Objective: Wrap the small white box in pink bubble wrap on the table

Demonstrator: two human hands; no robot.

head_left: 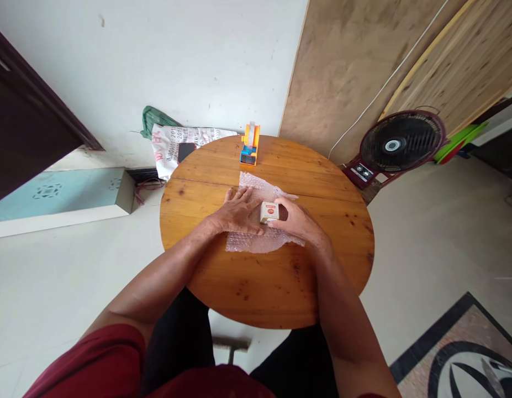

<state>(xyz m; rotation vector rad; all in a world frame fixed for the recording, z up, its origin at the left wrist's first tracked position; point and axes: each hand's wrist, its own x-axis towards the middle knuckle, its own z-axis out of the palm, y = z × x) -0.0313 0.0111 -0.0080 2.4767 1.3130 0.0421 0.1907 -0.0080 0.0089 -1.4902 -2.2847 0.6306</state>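
Note:
A sheet of bubble wrap (249,242) lies spread on the round wooden table. On it sits a small white box (269,212) with a red label on top. My right hand (299,221) grips the box from its right side, thumb and fingers around its edges. Flat on the bubble wrap, just left of the box, rests my left hand (240,213) with its fingers spread. Part of the sheet is hidden under both hands.
An orange and blue tape dispenser (249,146) stands near the far edge of the wooden table (264,298). Behind the table are a white printed sack (168,146) and the wall. A fan (391,145) is at the right, a pale blue-topped cabinet (73,190) at the left.

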